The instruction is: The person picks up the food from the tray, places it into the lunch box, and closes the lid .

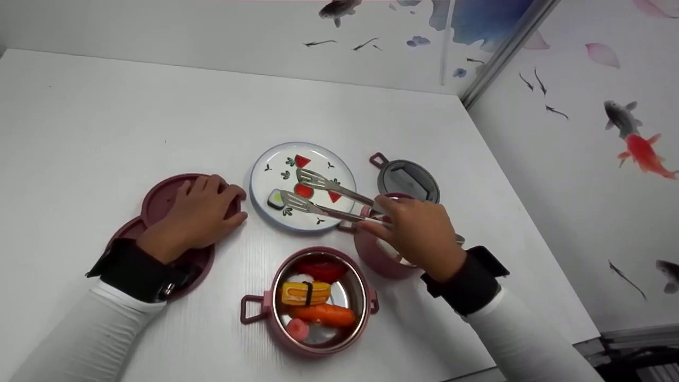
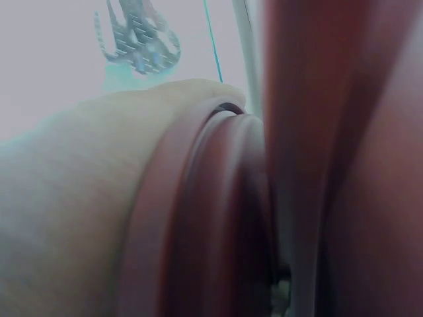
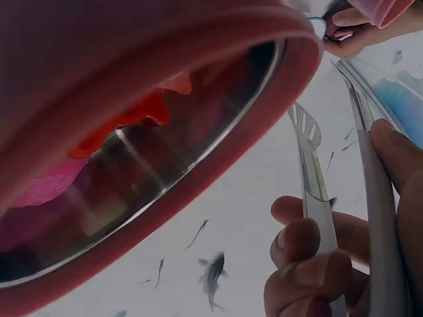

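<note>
The plate (image 1: 310, 154) sits in the middle of the white table (image 1: 106, 122), and everything else is easiest placed from it. The right hand (image 1: 419, 233) comes in from the plate's right side, fingers curled around a pair of metal tongs (image 1: 329, 199). Their 2 slotted tips are spread apart over the plate, one above the printed strawberries, the other just beside a small sushi piece (image 1: 276, 199) lying at the plate's left edge. In the right wrist view the fingers (image 3: 310, 251) pinch both arms of the tongs near the hinge end.

Left of the plate, the left hand (image 1: 199, 215) lies flat with relaxed fingers on a dark red lid (image 1: 159, 196), gripping nothing.

Below the plate stands a pink pot (image 1: 318, 300) with toy food inside: an orange carrot (image 1: 323, 314), a yellow banded piece and something red. Right of the plate, a second pink pot (image 1: 376, 254) is partly hidden under the right hand, with a grey lid (image 1: 408, 178) behind it.

I judge the step in hand to be picking up the sushi piece. The next move calls for lowering the tips around it and squeezing evenly, since it is small and could slide on the glazed surface.

I can read no brand, label or writing anywhere.
</note>
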Motion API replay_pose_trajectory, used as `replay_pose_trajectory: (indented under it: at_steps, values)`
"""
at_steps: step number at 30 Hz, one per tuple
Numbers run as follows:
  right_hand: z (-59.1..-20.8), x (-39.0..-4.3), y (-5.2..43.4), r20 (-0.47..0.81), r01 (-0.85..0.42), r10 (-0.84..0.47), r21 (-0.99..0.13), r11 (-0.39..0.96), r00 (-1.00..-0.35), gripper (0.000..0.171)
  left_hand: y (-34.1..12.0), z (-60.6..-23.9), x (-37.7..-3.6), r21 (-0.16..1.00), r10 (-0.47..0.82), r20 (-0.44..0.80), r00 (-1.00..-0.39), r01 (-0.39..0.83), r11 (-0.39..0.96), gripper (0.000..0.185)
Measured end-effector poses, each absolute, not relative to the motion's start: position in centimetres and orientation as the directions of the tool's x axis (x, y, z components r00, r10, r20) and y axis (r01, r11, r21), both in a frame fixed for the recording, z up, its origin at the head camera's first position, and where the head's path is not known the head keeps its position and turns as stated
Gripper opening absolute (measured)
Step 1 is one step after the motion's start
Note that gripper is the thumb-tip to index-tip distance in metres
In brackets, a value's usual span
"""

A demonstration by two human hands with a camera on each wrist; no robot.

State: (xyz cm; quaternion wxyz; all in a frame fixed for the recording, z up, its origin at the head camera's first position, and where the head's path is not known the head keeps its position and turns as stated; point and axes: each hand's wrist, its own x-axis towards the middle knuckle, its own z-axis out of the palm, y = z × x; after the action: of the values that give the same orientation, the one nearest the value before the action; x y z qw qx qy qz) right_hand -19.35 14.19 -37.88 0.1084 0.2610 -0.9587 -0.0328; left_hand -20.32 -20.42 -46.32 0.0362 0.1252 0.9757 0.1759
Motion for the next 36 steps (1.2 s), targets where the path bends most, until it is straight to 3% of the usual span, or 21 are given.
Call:
replay_pose_trajectory:
  at_steps: [11, 17, 25, 36]
  values:
    - [-38.7, -20.0, 12.5, 0.071, -0.485, -0.496, 0.129, 0.865, -0.865, 0.045, -20.1, -46.7, -20.5, 0.354, 0.257, -0.023, -0.966, 0.232, 0.906, 0.041]
    - [-38.9, -20.0, 12.5, 0.083, -0.487, -0.503, 0.160, 0.859, -0.860, 0.044, -20.3, -46.7, -20.5, 0.363, 0.255, -0.021, -0.967, 0.230, 0.903, 0.040]
    - [-38.7, -19.5, 11.8, -0.104, -0.420, -0.413, 0.055, 0.906, -0.905, 0.048, -20.4, -46.4, -20.3, 0.353, 0.247, -0.010, -0.969, 0.227, 0.908, 0.040]
    - [-39.2, -19.2, 11.9, 0.007, -0.524, -0.524, 0.000, 0.852, -0.852, 0.029, -20.5, -46.6, -20.4, 0.345, 0.241, -0.010, -0.970, 0.223, 0.912, 0.041]
